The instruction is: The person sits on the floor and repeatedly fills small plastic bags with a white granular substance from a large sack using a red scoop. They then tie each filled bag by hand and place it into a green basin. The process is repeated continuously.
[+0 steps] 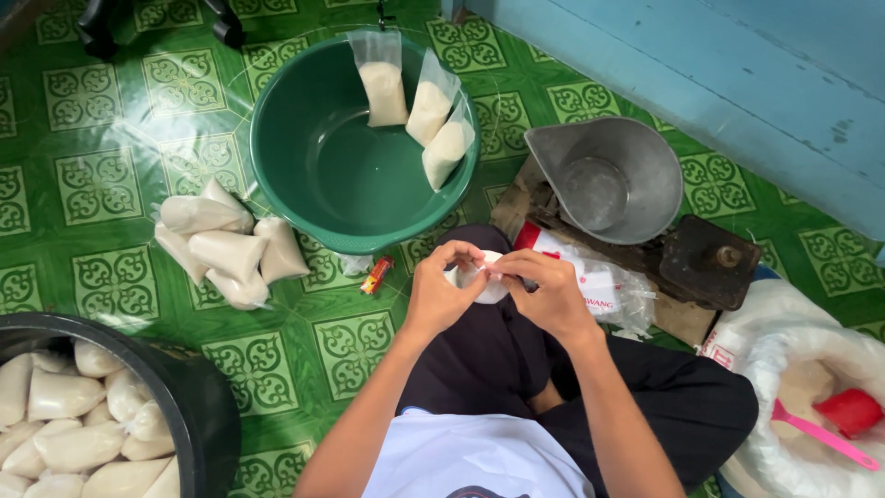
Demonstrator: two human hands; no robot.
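My left hand (441, 293) and right hand (546, 293) meet over my lap, fingers pinching the top of a small white filled bag (481, 277) held between them. Just ahead on the green tiled floor (111, 138) sits a green basin (313, 157) with three filled bags (417, 106) leaning on its rim. More tied bags (226, 247) lie piled to its left.

Black tub (198, 406) (bottom left) cut off, seemingly half

A green tub (304, 148) is sitting on the green floor (92, 120) with three bags (417, 109) leaning inside. A metal scoop pan (608, 180) is resting nearby. A black tub (198, 406) is holding many filled bags (74, 429).
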